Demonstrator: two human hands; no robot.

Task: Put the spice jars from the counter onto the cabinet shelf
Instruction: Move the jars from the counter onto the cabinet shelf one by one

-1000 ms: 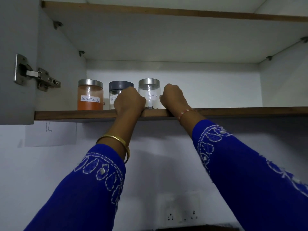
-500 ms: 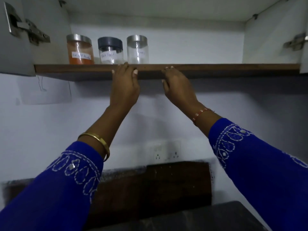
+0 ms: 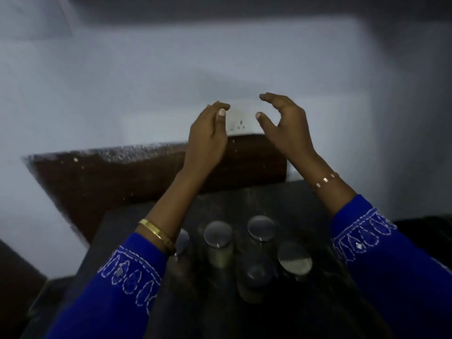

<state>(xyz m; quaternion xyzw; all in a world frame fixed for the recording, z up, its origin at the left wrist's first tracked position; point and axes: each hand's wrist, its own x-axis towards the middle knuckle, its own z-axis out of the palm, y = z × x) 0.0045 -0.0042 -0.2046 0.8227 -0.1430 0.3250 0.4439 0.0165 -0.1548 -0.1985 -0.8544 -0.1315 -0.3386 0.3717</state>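
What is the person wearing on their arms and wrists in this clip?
Both arms have deep blue sleeves with white embroidered loop patterns at the cuffs. The left wrist carries a plain gold bangle; the right wrist has a thin bracelet with small pale beads. Both hands are bare.

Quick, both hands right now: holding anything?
Left hand: open, fingers relaxed, holding nothing.
Right hand: open, fingers loosely curled, holding nothing.

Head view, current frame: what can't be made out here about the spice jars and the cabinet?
- Jar contents and labels: motion blur and dim light; only lids show clearly.
- Leftmost jar: partly hidden behind the left wrist.
- Cabinet shelf: out of frame above.
- Socket plate: blurred, partly covered by the left hand and right hand.
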